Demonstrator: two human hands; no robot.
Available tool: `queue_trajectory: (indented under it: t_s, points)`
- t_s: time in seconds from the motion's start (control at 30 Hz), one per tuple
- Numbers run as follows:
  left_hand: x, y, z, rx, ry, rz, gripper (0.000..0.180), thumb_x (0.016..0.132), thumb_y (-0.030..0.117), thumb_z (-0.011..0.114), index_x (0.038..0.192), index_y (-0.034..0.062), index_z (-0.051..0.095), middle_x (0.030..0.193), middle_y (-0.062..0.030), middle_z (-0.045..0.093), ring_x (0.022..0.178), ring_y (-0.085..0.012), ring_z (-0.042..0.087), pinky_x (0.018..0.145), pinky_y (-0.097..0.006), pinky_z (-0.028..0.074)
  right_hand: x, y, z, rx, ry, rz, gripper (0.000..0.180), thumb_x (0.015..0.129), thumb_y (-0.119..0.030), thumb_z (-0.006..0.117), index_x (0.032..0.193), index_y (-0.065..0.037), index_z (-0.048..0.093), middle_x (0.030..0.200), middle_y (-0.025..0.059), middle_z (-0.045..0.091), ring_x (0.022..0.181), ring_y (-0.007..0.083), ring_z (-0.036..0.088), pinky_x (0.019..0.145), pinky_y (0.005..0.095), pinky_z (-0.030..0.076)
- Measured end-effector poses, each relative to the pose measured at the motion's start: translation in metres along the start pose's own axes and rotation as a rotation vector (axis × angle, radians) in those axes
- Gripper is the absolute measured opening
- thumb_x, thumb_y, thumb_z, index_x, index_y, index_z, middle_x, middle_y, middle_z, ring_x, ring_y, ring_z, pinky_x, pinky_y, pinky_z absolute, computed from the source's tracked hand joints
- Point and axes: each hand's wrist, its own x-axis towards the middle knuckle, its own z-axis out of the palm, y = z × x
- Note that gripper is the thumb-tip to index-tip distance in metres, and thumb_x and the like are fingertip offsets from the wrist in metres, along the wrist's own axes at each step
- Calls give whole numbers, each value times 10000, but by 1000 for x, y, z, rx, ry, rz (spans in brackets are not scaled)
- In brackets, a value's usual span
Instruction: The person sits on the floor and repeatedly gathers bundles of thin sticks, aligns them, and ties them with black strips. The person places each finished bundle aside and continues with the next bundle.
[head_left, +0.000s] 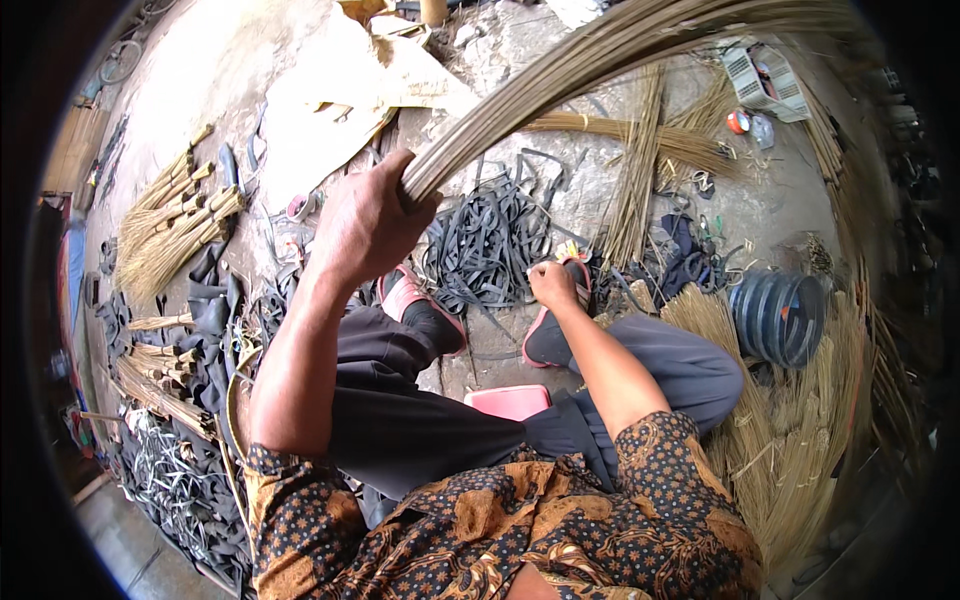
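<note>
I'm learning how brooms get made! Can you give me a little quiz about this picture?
1. True or false: the left hand grips a bundle of long thin sticks.
2. The right hand rests nearest to: A) the dark ribbed drum, B) a shoe, C) the pink stool?
3. What colour are the rubber strips on the ground?

Key: 1 true; 2 B; 3 black.

Tan stick bundle (620,50), black rubber strips (490,245)
</note>
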Motion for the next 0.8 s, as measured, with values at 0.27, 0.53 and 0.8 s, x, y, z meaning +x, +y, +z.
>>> queue_trajectory:
  t_s: [0.27, 0.53, 0.8]
  points:
    - [4, -18, 4, -26, -77, -122, 241, 880, 229, 750, 1010, 72, 622, 756, -212, 692, 767, -437, 700, 681, -527, 540, 31, 24, 47, -434, -166, 96, 376, 892, -241, 778, 1171, -19, 658, 1281, 210, 634, 1173, 412, 655, 971, 501, 549]
    - [9, -30, 3, -5, -96, -126, 293, 909, 275, 752, 1077, 58, 650, 752, -191, 690, 760, -405, 697, 700, -490, 522, 34, 14, 20, 198, -183, 33, 226, 965, -160, 625, 1102, 20, 625, 993, 188, 765, 877, 263, 746, 834, 356, 573]
    - [4, -31, 19, 64, 29, 11, 237, 914, 276, 710, 973, 65, 621, 756, -198, 686, 780, -426, 699, 716, -538, 539, -41, -80, -82, 941, -237, -135, 251, 1095, -243, 564, 1170, -16, 643, 778, 6, 612, 656, 90, 586, 632, 253, 517]
